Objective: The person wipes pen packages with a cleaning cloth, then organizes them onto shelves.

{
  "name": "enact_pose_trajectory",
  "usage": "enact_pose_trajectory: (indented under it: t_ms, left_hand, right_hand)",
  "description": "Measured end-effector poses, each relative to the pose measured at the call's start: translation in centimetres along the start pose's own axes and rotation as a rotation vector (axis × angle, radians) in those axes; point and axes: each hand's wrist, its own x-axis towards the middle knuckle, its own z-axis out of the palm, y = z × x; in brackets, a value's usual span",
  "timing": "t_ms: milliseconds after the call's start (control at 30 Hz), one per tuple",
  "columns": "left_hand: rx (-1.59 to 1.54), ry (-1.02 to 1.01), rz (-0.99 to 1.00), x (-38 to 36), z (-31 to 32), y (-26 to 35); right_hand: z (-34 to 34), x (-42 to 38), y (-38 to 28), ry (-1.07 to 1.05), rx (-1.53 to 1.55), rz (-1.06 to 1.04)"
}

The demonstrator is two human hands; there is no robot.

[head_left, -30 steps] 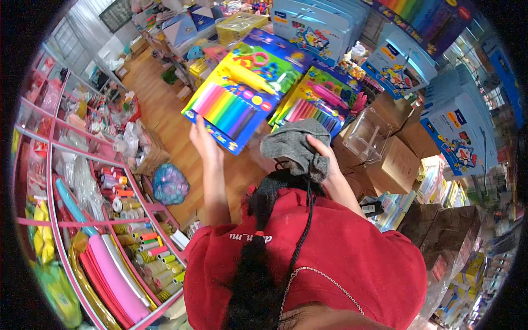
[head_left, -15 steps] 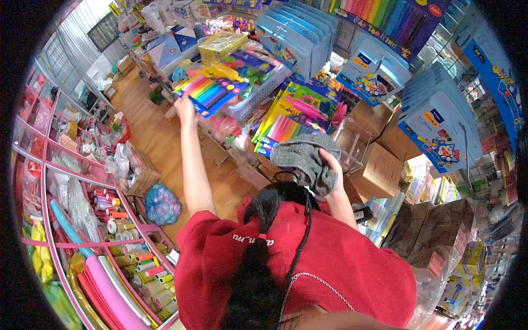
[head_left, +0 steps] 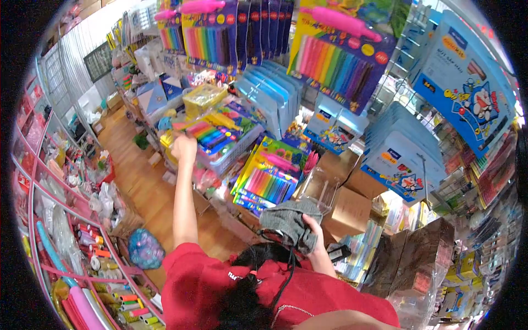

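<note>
My left hand (head_left: 185, 147) is stretched out with its fingers curled in, at the left end of a colored-marker pack (head_left: 212, 135) that lies on a plastic basket (head_left: 234, 149). Something yellow shows just beyond the knuckles; what the fingers hold is hidden. Closer to my body, my right hand (head_left: 314, 235) grips a grey cloth cap (head_left: 289, 223) by its side, with the thumb on top. Past the cap lies a stack of similar marker packs (head_left: 269, 179).
Blue plastic cases (head_left: 272, 93) stand behind the basket. Hanging marker packs (head_left: 341, 60) and a blue boxed set (head_left: 467, 82) fill the upper right. A cardboard box (head_left: 346, 212) sits to the right. A pink-framed shelf (head_left: 107, 236) and a tied bag (head_left: 146, 248) stand left of the wooden floor (head_left: 129, 159).
The view has tilted up, so more hanging packs show. My left hand held up a marker pack before; now that pack lies on the basket and the fingers are curled beside it. The cap stays held.
</note>
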Motion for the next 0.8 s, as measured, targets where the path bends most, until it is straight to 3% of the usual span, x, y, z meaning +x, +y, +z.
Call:
enact_pose_trajectory:
  t_ms: [67,133,267,333,400,467,567,800]
  left_hand:
    - [-0.061,0.171,-0.045,-2.2,-4.2,3.1]
    - [-0.232,0.29,0.128,-3.8,-8.3,6.2]
    - [-0.705,0.477,0.73,-7.7,-12.4,14.7]
    - [-0.839,0.104,0.782,-10.5,-13.1,18.3]
    - [-1.151,-0.27,0.656,-13.2,-12.2,21.6]
    - [-1.508,-0.781,0.416,-15.0,-11.2,23.6]
    - [-1.765,-1.138,0.181,-16.2,-10.4,24.7]
    - [-1.937,-1.064,0.0,-14.7,-7.8,27.9]
  right_hand:
    - [0.4,-0.6,-0.3,0.002,-0.005,-0.073]
    - [-0.4,-0.5,-0.4,-0.002,-0.038,-0.12]
    - [-0.9,-0.7,-1.1,-0.001,-0.018,-0.103]
    - [0.5,-1.4,-1.6,-0.044,-0.045,-0.175]
    - [0.8,-2.0,-1.9,-0.06,-0.065,-0.233]
    - [1.1,-2.7,-2.0,-0.067,-0.064,-0.271]
    - [1.1,-3.7,-2.4,-0.076,-0.061,-0.324]
    - [-0.3,-5.0,-3.0,-0.034,-0.015,-0.362]
